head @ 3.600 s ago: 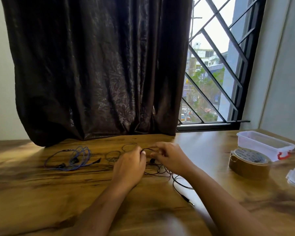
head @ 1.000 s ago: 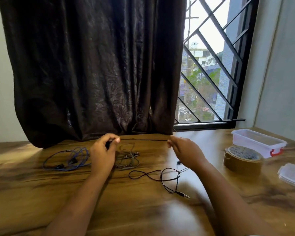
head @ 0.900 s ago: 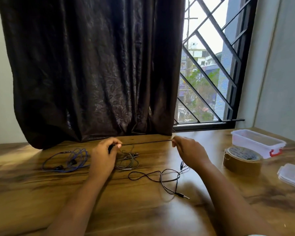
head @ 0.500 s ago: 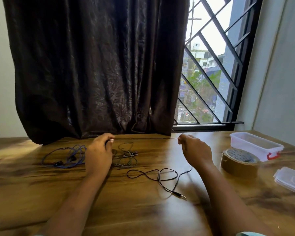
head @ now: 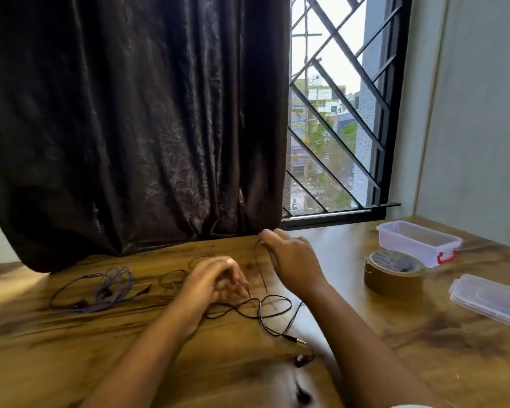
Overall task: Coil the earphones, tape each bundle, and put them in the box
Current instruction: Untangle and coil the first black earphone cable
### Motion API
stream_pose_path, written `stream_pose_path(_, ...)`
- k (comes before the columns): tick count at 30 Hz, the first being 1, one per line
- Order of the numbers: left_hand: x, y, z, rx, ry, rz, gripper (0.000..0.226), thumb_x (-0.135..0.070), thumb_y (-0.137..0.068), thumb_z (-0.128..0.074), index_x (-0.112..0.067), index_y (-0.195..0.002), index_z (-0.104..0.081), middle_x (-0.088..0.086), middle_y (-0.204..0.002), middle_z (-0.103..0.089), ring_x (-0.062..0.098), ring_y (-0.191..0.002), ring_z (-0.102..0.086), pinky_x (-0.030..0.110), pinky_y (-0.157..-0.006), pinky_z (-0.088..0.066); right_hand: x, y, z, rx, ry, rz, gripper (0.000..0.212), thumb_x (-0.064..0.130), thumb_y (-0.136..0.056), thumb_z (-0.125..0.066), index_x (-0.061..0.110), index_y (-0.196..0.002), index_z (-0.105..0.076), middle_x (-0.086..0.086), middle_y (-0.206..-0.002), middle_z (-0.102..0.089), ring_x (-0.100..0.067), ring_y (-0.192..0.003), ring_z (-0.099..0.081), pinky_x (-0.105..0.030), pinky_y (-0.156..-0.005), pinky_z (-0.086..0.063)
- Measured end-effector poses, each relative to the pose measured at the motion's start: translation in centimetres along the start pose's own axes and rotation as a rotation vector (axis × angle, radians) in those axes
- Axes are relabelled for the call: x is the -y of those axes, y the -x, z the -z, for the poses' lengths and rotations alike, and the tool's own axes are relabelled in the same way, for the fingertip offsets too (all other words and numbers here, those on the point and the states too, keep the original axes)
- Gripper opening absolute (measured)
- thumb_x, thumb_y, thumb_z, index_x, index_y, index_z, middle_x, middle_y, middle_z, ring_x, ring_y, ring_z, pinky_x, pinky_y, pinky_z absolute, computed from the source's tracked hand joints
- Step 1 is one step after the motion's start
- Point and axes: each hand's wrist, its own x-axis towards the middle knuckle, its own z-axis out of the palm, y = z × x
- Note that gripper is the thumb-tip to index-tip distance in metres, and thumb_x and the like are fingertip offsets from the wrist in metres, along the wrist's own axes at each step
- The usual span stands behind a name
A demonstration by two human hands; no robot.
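Black earphones [head: 259, 310] lie in loose loops on the wooden table [head: 71, 348], the jack plug at the front right. My left hand [head: 215, 279] pinches one end of the black cable low over the table. My right hand [head: 292, 260] holds the cable a little higher and farther back, and a loop of it hangs between the two hands. Blue earphones [head: 100, 290] sit in a loose heap to the left. A thin dark earphone set [head: 174, 279] lies just behind my left hand. The clear plastic box [head: 418, 241] stands open at the right.
A roll of brown tape [head: 393, 273] lies flat in front of the box. The box's clear lid [head: 492, 298] rests at the right edge. A dark curtain [head: 130, 128] hangs down to the table's back edge, beside a barred window [head: 336, 128].
The cable was stretched straight between my hands. Now the hands have come closer together, the left one moving right and down, and the cable hangs slack in a loop.
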Motion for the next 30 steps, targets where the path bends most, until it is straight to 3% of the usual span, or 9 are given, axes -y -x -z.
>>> stream_pose_path(2, 0.6, -0.5, -0.2, -0.266, -0.081, -0.148, 0.025, -0.021, -0.098, -0.042, -0.009, -0.08, -0.054, 0.008, -0.076, -0.056, 0.014, -0.064, -0.059, 0.025, -0.056, -0.047, 1.2, -0.1, -0.2, 0.013, -0.021, 0.092, 0.016, 0.028, -0.095, -0.039, 0.024, -0.098, -0.054, 0.003, -0.083, -0.058, -0.026, -0.069, -0.062, -0.034, -0.07, -0.043)
stream_pose_path(4, 1.2, -0.9, 0.3, -0.341, -0.125, -0.22, 0.02, -0.025, -0.097, -0.046, -0.011, -0.089, -0.058, 0.003, -0.081, -0.06, 0.013, -0.072, -0.06, 0.028, -0.062, -0.049, 2.5, 0.1, -0.5, 0.03, -0.055, 0.18, 0.016, 0.028, -0.094, -0.037, 0.024, -0.096, -0.053, 0.002, -0.085, -0.056, -0.023, -0.07, -0.061, -0.033, -0.069, -0.043)
stream_pose_path(9, 1.2, -1.2, 0.7, -0.247, -0.12, -0.274, 0.026, -0.013, -0.099, -0.041, -0.023, -0.112, -0.061, -0.003, -0.112, -0.065, 0.01, -0.102, -0.062, 0.027, -0.085, -0.051, 3.7, -0.1, -0.7, 0.066, -0.206, 0.235, 0.029, 0.031, -0.093, -0.04, 0.025, -0.107, -0.064, 0.0, -0.092, -0.048, -0.018, -0.083, -0.046, -0.033, -0.07, -0.044)
stream_pose_path(12, 0.8, -1.0, 0.4, -0.137, 0.017, -0.22, 0.031, -0.015, -0.099, -0.037, -0.025, -0.111, -0.063, -0.003, -0.118, -0.065, 0.011, -0.111, -0.059, 0.029, -0.097, -0.043, 3.5, -0.5, -0.8, 0.132, -0.507, 0.186, 0.025, 0.022, -0.096, -0.047, 0.02, -0.112, -0.066, 0.002, -0.099, -0.063, -0.013, -0.092, -0.059, -0.034, -0.08, -0.051)
stream_pose_path(16, 1.1, -0.7, -0.3, -0.119, 0.035, -0.202, 0.026, -0.027, -0.096, -0.039, -0.021, -0.105, -0.063, 0.003, -0.099, -0.07, 0.016, -0.091, -0.066, 0.028, -0.082, -0.051, 3.8, -0.5, -0.8, 0.217, -0.719, 0.028, 0.022, 0.011, -0.096, -0.051, 0.012, -0.112, -0.068, 0.001, -0.103, -0.069, -0.003, -0.093, -0.064, -0.017, -0.08, -0.05)
stream_pose_path(18, 1.1, -0.9, 0.2, -0.091, -0.055, -0.238, 0.029, -0.035, -0.09, -0.044, -0.018, -0.102, -0.065, 0.01, -0.081, -0.068, 0.023, -0.066, -0.06, 0.02, -0.055, -0.048, 3.9, -0.6, -0.7, 0.27, -0.827, -0.073, 0.021, 0.012, -0.097, -0.051, 0.011, -0.109, -0.068, 0.001, -0.095, -0.069, -0.008, -0.077, -0.064, -0.019, -0.068, -0.05)
stream_pose_path(20, 1.2, -1.2, 0.8, -0.078, -0.165, -0.275, 0.027, -0.037, -0.088, -0.049, -0.019, -0.095, -0.067, 0.008, -0.07, -0.059, 0.016, -0.053, -0.046, 0.015, -0.043, -0.034, 4.1, -0.6, -0.3, 0.312, -1.007, -0.139, 0.018, 0.008, -0.098, -0.048, 0.005, -0.102, -0.066, -0.001, -0.081, -0.064, -0.008, -0.055, -0.056, -0.016, -0.05, -0.045)
stream_pose_path(25, 0.7, -1.4, 1.9, -0.142, -0.35, -0.338, 0.018, -0.014, -0.093, -0.055, -0.012, -0.079, -0.066, -0.015, -0.06, -0.061, -0.004, -0.054, -0.047, 0.011, -0.054, -0.035, 3.3, -0.7, 0.9, 0.283, -1.189, -0.359, 0.021, 0.011, -0.1, -0.042, 0.015, -0.093, -0.061, 0.006, -0.071, -0.062, -0.003, -0.051, -0.05, -0.014, -0.05, -0.039)
stream_pose_path(30, 1.1, -1.6, 3.2, -0.159, -0.547, -0.263, 0.018, -0.027, -0.093, -0.056, -0.024, -0.078, -0.066, -0.019, -0.06, -0.058, -0.004, -0.06, -0.05, 0.014, -0.058, -0.037, 0.9, -0.4, 1.1, 0.18, -1.206, -0.59, 0.023, 0.016, -0.101, -0.042, 0.019, -0.092, -0.062, 0.005, -0.072, -0.064, -0.004, -0.055, -0.049, -0.018, -0.052, -0.032)
